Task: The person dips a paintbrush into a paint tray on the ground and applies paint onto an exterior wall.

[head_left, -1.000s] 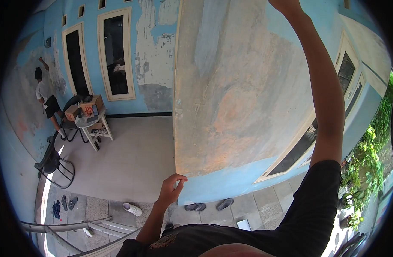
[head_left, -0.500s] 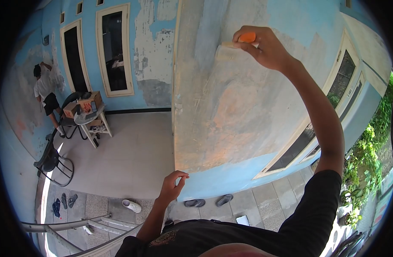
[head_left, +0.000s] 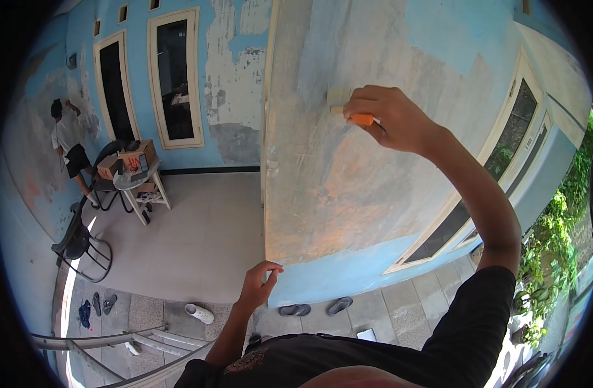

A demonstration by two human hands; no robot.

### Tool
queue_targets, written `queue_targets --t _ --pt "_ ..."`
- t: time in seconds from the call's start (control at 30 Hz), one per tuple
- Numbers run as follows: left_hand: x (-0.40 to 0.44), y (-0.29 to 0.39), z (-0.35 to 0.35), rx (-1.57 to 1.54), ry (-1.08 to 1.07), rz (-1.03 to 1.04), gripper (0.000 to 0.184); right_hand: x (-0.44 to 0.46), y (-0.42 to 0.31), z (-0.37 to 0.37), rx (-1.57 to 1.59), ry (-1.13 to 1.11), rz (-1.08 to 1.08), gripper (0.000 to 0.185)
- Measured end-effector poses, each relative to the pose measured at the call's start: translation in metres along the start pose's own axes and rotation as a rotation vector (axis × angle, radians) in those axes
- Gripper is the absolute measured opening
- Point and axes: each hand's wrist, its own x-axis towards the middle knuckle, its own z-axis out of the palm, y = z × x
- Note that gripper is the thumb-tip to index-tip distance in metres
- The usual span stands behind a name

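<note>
My right hand is closed around the orange handle of a tool with a flat pale head. That head lies against the patchy wall, where grey and bare plaster show among leftover blue paint. My fingers partly cover the tool, so whether it is a brush or a scraper is unclear. Lower down, my left hand hovers near the bottom of the wall's corner, its fingers loosely bent, the thumb apart and nothing visible in them. Contact between its fingertips and the wall cannot be made out.
Part of a metal ladder is at the lower left. Another person works at the far left wall, near a small table bearing cardboard boxes. A black chair, sandals and plants are around.
My right hand has moved down the wall with the orange-handled tool, and its handle now points more sideways. My left hand has barely moved. The other person's arm has shifted slightly.
</note>
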Motion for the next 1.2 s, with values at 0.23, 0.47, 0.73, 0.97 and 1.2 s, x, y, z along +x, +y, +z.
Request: queue_targets --t 0.23,0.47,0.73,0.97,1.2 --pt "0.005 0.003 0.002 -0.003 0.009 0.040 0.010 0.032 0.066 -0.046 0.098 0.173 0.266 0.014" --pt "0.004 0.002 0.008 -0.007 -0.004 0.021 0.010 0.072 0.108 -0.119 -0.244 0.667 0.052 0.012" --pt "-0.001 -0.001 0.004 0.006 0.014 0.005 0.010 0.014 0.031 -0.015 0.218 0.239 0.024 0.007" --pt "0.007 0.008 0.011 0.003 -0.018 0.016 0.011 0.076 0.125 -0.094 0.645 0.517 0.235 0.011" --pt "0.007 0.005 0.017 0.001 -0.016 0.011 0.010 0.077 0.129 -0.091 0.096 0.806 0.022 0.010"
